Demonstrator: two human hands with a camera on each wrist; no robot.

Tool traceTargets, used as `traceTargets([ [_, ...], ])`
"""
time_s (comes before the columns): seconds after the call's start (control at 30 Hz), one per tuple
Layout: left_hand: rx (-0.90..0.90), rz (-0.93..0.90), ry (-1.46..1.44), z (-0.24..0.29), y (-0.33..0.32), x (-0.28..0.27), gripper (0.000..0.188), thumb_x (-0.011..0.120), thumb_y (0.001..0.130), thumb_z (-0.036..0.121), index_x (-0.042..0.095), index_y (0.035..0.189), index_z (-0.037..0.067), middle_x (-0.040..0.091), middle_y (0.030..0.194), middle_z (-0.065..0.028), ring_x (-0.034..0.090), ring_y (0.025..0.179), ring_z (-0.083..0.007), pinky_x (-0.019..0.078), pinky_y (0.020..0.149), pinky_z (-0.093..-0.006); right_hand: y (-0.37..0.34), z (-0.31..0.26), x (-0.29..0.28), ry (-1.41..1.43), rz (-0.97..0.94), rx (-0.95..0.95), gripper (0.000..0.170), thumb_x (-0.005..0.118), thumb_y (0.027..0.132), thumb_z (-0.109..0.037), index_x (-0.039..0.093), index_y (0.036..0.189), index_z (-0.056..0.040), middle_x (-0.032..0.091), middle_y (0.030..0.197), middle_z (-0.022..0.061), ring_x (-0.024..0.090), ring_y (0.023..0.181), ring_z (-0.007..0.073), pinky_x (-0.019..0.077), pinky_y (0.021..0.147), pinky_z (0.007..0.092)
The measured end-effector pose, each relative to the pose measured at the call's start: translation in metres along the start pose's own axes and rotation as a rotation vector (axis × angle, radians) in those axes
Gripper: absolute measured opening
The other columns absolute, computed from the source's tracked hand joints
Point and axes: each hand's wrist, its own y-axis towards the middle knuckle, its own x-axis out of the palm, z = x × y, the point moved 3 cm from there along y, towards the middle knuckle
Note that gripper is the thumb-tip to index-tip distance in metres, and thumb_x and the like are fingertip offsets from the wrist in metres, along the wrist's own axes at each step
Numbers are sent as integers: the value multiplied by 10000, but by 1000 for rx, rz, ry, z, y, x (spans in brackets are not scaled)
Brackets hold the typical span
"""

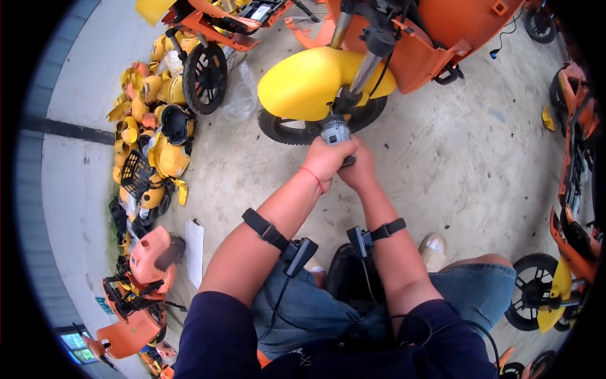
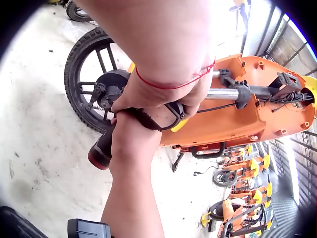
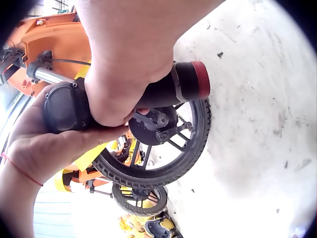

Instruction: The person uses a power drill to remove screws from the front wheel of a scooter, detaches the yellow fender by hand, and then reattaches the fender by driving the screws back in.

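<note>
A grey and black handheld power tool (image 1: pixel 336 131) points at the lower edge of a yellow front fender (image 1: pixel 300 82), its tip near the fork; exact contact is unclear. My left hand (image 1: pixel 326 158), with a red string at the wrist, grips the tool body from the left. My right hand (image 1: pixel 361 169) holds the tool from the right, pressed close against the left. In the right wrist view, the left hand (image 3: pixel 44 151) curls round the round black housing (image 3: pixel 63 107); the right hand (image 3: pixel 111 101) wraps the black grip, whose red end (image 3: pixel 201 79) sticks out. Fingertips are partly hidden.
The spoked wheel (image 2: pixel 74 87) stands under the fender, below an orange body panel (image 1: pixel 435 57). Yellow helmets and parts (image 1: pixel 170 158) are piled along the left wall. Orange vehicles (image 1: pixel 571 240) line the right side. A white sheet (image 1: pixel 194 252) lies on the concrete floor (image 1: pixel 252 170).
</note>
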Motion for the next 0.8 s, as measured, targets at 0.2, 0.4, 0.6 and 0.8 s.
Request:
traceTargets([
  [0.2, -10, -21, -9, -8, 12, -9, 356, 756, 812, 121, 631, 1110, -28, 674, 1017, -86, 644, 923, -170, 510, 841, -321, -1, 6, 4, 25, 32, -62, 380, 753, 705, -101, 603, 1054, -83, 671, 1026, 160, 642, 980, 401, 523, 788, 440],
  [0.4, -78, 9, -13, 2, 7, -5, 354, 752, 812, 119, 631, 1103, -41, 676, 1013, -87, 647, 917, -171, 509, 835, -316, -1, -2, -3, -22, 46, -44, 337, 759, 704, -111, 583, 989, -81, 662, 983, 148, 639, 951, 400, 523, 769, 439],
  [0.6, -77, 3, -36, 2, 6, -3, 323, 747, 818, 122, 636, 1081, -31, 677, 999, -76, 645, 900, -159, 507, 812, -308, -1, -3, -3, -10, 49, -48, 314, 758, 712, -137, 590, 973, -89, 667, 957, 139, 643, 936, 392, 524, 759, 439],
  [0.8, -48, 3, -46, 0, 6, -2, 314, 747, 822, 128, 639, 1074, -26, 677, 991, -72, 645, 891, -155, 508, 808, -304, -2, -4, -4, 1, 58, -43, 303, 760, 712, -146, 599, 963, -92, 670, 959, 133, 647, 927, 385, 525, 752, 440],
])
